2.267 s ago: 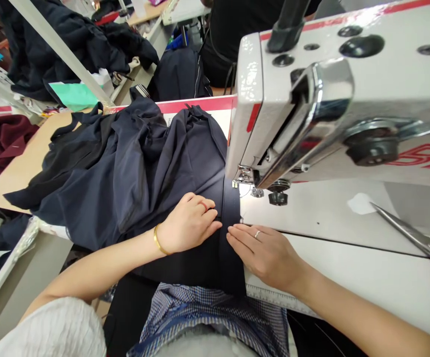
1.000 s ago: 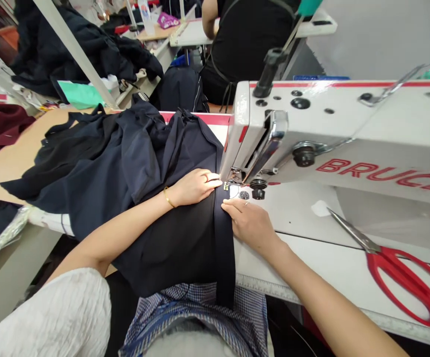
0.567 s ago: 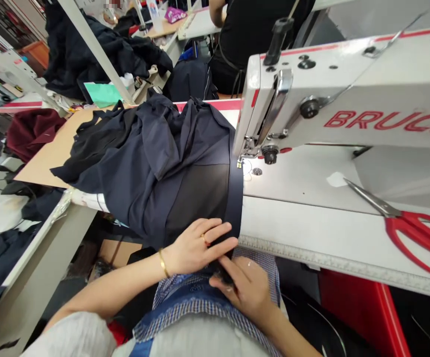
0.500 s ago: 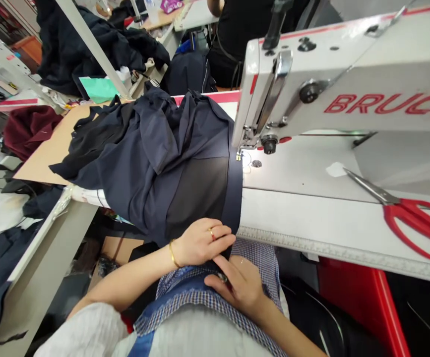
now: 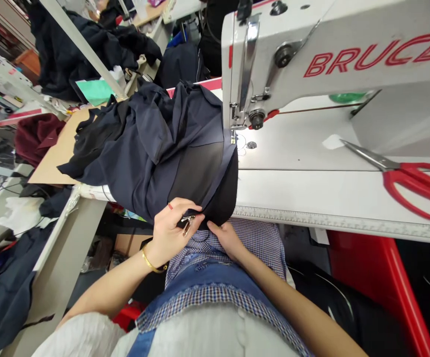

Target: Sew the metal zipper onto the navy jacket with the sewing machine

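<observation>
Closest to you, your left hand (image 5: pixel 168 230) pinched the near end of the dark band (image 5: pixel 220 171) at the tabletop (image 5: pixel 311 191) edge, with small metal snips (image 5: pixel 188 221) tucked in the same fingers, probably so the tool was ready without putting the cloth down. Your right hand (image 5: pixel 226 238) was under the hanging edge of the navy cloth (image 5: pixel 155 144), fingers closed on it from below; how firmly, I cannot tell. Held like this, the band ran tight and straight up to the needle (image 5: pixel 233 139) of the sewing machine (image 5: pixel 311 54), where its far end sat under the foot.

The rest of the cloth lay heaped on the left part of the white tabletop and spilled onto a brown board (image 5: pixel 56 158). Red scissors (image 5: pixel 404 178) rested well apart on the right, and a ruler strip (image 5: pixel 330 223) ran along the front edge.

Farther away, other benches carried more dark cloth (image 5: pixel 69 44), a green sheet (image 5: pixel 93 90) and a maroon piece (image 5: pixel 32 141).
</observation>
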The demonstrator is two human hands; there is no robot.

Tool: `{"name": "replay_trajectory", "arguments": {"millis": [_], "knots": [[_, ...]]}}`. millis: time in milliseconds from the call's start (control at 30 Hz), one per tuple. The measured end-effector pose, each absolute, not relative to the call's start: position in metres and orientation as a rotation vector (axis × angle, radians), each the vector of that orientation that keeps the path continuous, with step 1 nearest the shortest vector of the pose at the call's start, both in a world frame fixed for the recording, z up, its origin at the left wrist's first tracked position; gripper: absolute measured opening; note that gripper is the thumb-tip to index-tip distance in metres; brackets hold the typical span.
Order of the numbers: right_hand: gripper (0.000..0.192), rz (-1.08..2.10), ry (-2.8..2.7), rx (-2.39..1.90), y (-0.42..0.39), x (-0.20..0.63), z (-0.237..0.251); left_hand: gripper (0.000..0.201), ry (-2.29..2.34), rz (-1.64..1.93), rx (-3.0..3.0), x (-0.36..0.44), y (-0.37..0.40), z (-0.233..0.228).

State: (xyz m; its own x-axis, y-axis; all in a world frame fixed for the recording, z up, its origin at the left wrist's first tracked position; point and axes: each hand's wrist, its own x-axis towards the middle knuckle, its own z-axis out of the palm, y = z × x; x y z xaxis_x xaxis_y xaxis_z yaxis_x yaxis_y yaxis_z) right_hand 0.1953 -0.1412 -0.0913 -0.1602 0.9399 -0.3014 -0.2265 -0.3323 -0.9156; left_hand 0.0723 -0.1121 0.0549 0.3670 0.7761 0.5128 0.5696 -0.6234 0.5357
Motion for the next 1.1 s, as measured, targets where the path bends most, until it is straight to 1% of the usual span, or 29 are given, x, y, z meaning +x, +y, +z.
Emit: {"name": "replay_trajectory", "arguments": {"millis": [100, 200, 267, 333, 433, 667, 800, 867, 900, 967, 1033, 1100], "knots": [[0.048, 1.812, -0.964, -1.033, -0.161, 0.194, -0.072, 0.013, 1.131, 0.976, 2.415, 0.072, -0.118, 0.056], [0.039, 1.978, -1.001, -0.862, -0.175, 0.211, -0.042, 0.016, 0.880, 0.724, 2.650, 0.069, -0.122, 0.054], [0.033, 1.921, -1.069, -0.912, -0.178, 0.224, -0.023, 0.019, 0.671, 0.536, 2.813, 0.066, -0.123, 0.052], [0.026, 1.781, -1.193, -1.028, -0.178, 0.232, -0.007, 0.021, 0.547, 0.420, 2.890, 0.064, -0.121, 0.052], [0.019, 1.721, -1.322, -1.038, -0.177, 0.235, 0.006, 0.023, 0.504, 0.392, 2.906, 0.063, -0.118, 0.056], [0.019, 1.777, -1.268, -0.985, -0.174, 0.237, 0.006, 0.023, 0.419, 0.327, 2.911, 0.058, -0.110, 0.065], [0.023, 1.810, -1.260, -1.031, -0.174, 0.239, 0.008, 0.039, 0.261, 0.235, 2.927, 0.055, -0.106, 0.065], [0.024, 1.800, -1.292, -1.045, -0.175, 0.239, 0.011, 0.033, 0.238, 0.228, 2.990, 0.054, -0.104, 0.064], [0.024, 1.758, -1.339, -1.059, -0.175, 0.239, 0.013, 0.029, 0.243, 0.250, 3.015, 0.054, -0.104, 0.063], [0.024, 1.570, -1.488, -1.076, -0.178, 0.241, 0.014, 0.025, 0.261, 0.322, 3.014, 0.055, -0.104, 0.061], [0.025, 1.212, -1.654, -1.097, -0.179, 0.243, 0.011, 0.022, 0.287, 0.367, 2.961, 0.055, -0.104, 0.059], [0.024, 0.736, -1.743, -1.155, -0.179, 0.247, 0.006, 0.020, 0.322, 0.379, 2.908, 0.056, -0.105, 0.058]]}}
